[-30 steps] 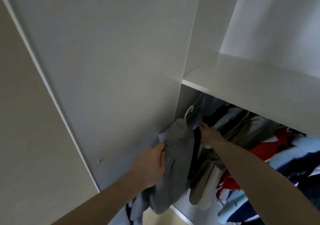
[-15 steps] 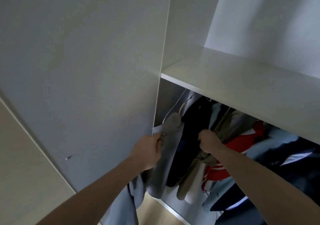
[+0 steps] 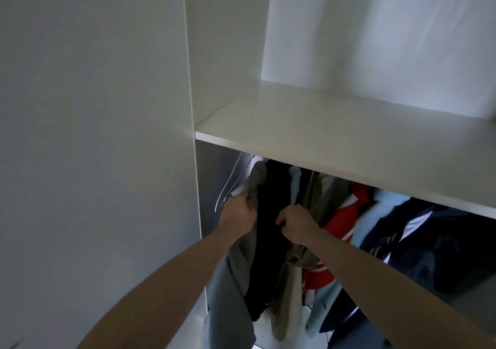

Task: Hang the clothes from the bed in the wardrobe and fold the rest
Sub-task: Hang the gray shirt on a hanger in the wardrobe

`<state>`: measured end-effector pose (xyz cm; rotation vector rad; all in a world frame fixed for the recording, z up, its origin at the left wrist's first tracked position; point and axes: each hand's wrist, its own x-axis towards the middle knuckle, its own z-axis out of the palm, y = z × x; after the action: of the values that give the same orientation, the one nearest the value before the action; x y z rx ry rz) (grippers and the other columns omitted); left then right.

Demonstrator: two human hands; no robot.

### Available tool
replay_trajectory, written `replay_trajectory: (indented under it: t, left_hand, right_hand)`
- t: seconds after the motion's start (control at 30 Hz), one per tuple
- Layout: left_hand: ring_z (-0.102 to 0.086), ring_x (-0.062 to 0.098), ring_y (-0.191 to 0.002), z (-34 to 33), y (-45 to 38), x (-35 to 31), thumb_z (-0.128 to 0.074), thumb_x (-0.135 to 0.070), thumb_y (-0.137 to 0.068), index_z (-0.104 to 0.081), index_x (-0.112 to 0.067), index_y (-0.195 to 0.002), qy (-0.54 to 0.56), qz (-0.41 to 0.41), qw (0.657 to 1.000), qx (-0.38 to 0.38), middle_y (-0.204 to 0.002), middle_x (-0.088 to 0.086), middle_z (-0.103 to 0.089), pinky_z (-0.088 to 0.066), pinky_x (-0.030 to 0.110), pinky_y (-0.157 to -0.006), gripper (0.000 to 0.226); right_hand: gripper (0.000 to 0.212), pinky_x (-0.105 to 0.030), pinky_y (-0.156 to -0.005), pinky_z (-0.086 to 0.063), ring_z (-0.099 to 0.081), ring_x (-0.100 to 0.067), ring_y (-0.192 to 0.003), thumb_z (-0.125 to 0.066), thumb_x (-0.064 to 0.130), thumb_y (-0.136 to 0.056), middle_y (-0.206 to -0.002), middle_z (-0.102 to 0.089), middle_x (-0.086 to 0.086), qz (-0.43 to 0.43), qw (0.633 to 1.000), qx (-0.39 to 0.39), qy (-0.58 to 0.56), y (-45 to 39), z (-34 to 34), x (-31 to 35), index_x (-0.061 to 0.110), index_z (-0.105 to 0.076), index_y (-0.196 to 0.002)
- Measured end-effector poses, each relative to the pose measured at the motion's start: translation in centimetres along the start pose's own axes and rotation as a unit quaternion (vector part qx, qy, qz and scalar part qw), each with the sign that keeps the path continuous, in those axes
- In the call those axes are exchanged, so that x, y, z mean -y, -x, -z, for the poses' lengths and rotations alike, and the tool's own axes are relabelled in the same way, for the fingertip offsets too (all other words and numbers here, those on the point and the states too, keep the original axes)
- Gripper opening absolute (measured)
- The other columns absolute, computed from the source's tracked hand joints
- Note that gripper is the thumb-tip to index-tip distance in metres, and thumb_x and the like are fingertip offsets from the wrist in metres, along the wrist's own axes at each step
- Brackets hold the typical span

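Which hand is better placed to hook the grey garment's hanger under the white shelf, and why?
The left hand: it already grips the grey fabric garment beside its thin hanger. The right hand is holding back the dark hanging clothes.

A single head-worn camera looks forward and slightly up into the wardrobe, from close range. The white shelf [image 3: 335,133] crosses the upper right, the hanging garments [image 3: 375,227] sit just below it, and both forearms reach in from the near edge (wide-angle, so edges bend). The wardrobe's side panel [image 3: 94,133] fills the left.
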<state>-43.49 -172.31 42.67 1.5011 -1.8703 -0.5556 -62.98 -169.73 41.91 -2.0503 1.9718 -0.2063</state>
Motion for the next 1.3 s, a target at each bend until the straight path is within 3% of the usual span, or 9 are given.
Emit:
replay_trajectory:
  t: [0.17, 0.23, 0.43, 0.57, 0.7, 0.87, 1.0, 1.3]
  left_hand:
    - [-0.067, 0.044, -0.094, -2.1, -4.2, 0.6, -0.047, -0.019, -0.098, -0.064, -0.011, -0.103, 0.006, -0.006, 1.0, -0.004, -0.099, 0.024, -0.071, -0.048, 0.037, -0.074, 0.02]
    - [-0.067, 0.045, -0.096, -3.0, -5.7, 0.8, -0.045, -0.018, -0.098, -0.065, -0.009, -0.109, 0.016, 0.001, 1.0, 0.005, -0.102, 0.026, -0.07, -0.052, 0.042, -0.078, 0.025]
    - [-0.067, 0.04, -0.093, -5.5, -8.7, 1.8, -0.042, -0.017, -0.104, -0.063, -0.007, -0.12, 0.063, -0.014, 0.998, 0.002, -0.1, 0.023, -0.07, -0.045, 0.034, -0.073, 0.028]
    - [-0.067, 0.039, -0.093, -6.8, -9.1, 2.5, -0.043, -0.013, -0.105, -0.064, -0.004, -0.121, 0.085, -0.033, 0.996, -0.023, -0.101, 0.023, -0.071, -0.054, 0.046, -0.081, 0.028]
    - [-0.068, 0.037, -0.089, -7.1, -10.0, 1.7, -0.043, -0.016, -0.106, -0.065, -0.007, -0.12, 0.115, -0.026, 0.992, -0.043, -0.1, 0.022, -0.072, -0.055, 0.042, -0.075, 0.028]
    - [-0.065, 0.038, -0.097, -7.0, -12.4, 1.3, -0.039, -0.02, -0.106, -0.064, -0.006, -0.113, 0.067, -0.008, 0.997, 0.048, -0.103, 0.021, -0.07, -0.054, 0.043, -0.081, 0.029]
    - [-0.065, 0.038, -0.099, -7.1, -12.1, 2.4, -0.037, -0.025, -0.108, -0.059, -0.009, -0.125, 0.065, -0.005, 0.995, 0.073, -0.11, 0.02, -0.069, -0.055, 0.048, -0.085, 0.032]
    - [-0.07, 0.031, -0.091, -5.8, -9.5, 3.2, -0.048, -0.043, -0.104, -0.066, -0.025, -0.103, 0.087, 0.037, 0.994, 0.047, -0.098, 0.002, -0.073, -0.056, 0.04, -0.078, 0.025]
  right_hand:
    - [0.039, -0.02, -0.102, -0.041, -0.061, -0.02, -0.122, -0.06, 0.001, -0.09, -0.132, -0.069, -0.003, -0.005, 1.0, -0.03, -0.008, -1.0, -1.1, -0.1, 0.012, -0.075, -0.124]
    - [0.039, -0.022, -0.105, -0.042, -0.061, -0.021, -0.122, -0.058, 0.0, -0.09, -0.133, -0.068, -0.004, -0.003, 0.999, -0.038, -0.014, -1.4, -1.9, 0.1, 0.012, -0.074, -0.124]
    - [0.036, -0.026, -0.108, -0.044, -0.065, -0.022, -0.117, -0.056, 0.001, -0.091, -0.127, -0.071, -0.004, -0.004, 0.995, -0.091, -0.035, -2.2, -3.3, 0.7, 0.014, -0.077, -0.117]
    - [0.034, -0.027, -0.108, -0.044, -0.065, -0.021, -0.117, -0.054, 0.004, -0.094, -0.125, -0.072, -0.003, 0.002, 0.993, -0.111, -0.027, -2.1, -4.0, 0.7, 0.015, -0.077, -0.116]
    - [0.032, -0.03, -0.103, -0.048, -0.067, -0.022, -0.111, -0.053, 0.005, -0.096, -0.122, -0.071, -0.004, 0.0, 0.994, -0.109, -0.023, -1.9, -4.1, 0.6, 0.016, -0.076, -0.114]
    - [0.028, -0.035, -0.098, -0.051, -0.067, -0.022, -0.105, -0.054, 0.007, -0.096, -0.117, -0.07, -0.002, 0.009, 0.995, -0.101, -0.008, -1.5, -4.0, 0.6, 0.017, -0.075, -0.112]
    - [0.025, -0.035, -0.094, -0.053, -0.067, -0.02, -0.105, -0.055, 0.011, -0.098, -0.119, -0.067, 0.001, 0.006, 0.995, -0.102, -0.021, -1.0, -4.2, 0.8, 0.017, -0.073, -0.115]
    - [0.031, -0.025, -0.098, -0.053, -0.063, -0.008, -0.114, -0.059, 0.018, -0.098, -0.145, -0.056, 0.015, 0.002, 0.99, -0.127, -0.065, 1.7, -4.1, 1.7, 0.026, -0.069, -0.127]
